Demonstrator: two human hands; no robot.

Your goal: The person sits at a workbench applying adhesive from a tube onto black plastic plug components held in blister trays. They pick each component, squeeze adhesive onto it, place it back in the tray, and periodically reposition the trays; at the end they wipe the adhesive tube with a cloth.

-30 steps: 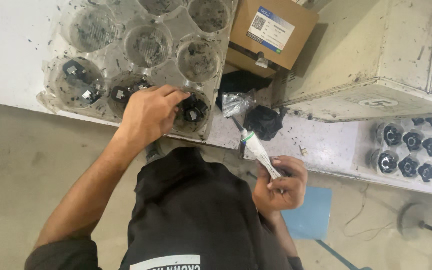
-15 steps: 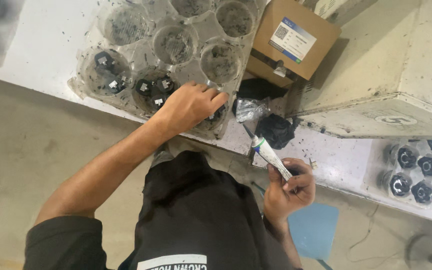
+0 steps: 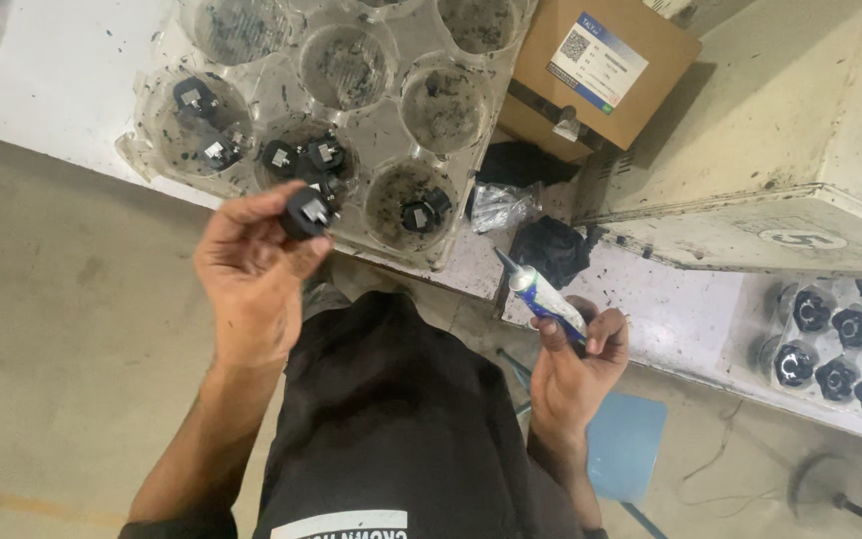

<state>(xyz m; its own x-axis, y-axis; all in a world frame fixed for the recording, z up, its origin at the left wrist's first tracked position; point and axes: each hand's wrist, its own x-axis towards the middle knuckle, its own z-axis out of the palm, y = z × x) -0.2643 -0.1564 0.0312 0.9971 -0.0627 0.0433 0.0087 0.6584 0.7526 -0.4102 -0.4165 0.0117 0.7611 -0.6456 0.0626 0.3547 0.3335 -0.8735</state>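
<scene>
Left grip (image 3: 251, 265) clenched on a small black knob (image 3: 307, 212), lifted just off the clear tray (image 3: 281, 80). Looks light, rigid; best pinched by the rim. Right grip (image 3: 576, 364) grasping a soft tube (image 3: 546, 296), nozzle up. Beyond the left grip, tray cups holding a few more knobs (image 3: 301, 158), others bare.

The small black matt plastic part (image 3: 307, 212) in the left hand (image 3: 251, 269) looks dull beside the glossy white-and-blue squeeze tube (image 3: 543, 296) in the right hand (image 3: 576, 364), while the clear, dust-speckled plastic blister tray (image 3: 281, 85) shines faintly near the matt brown cardboard box (image 3: 641, 95).
</scene>
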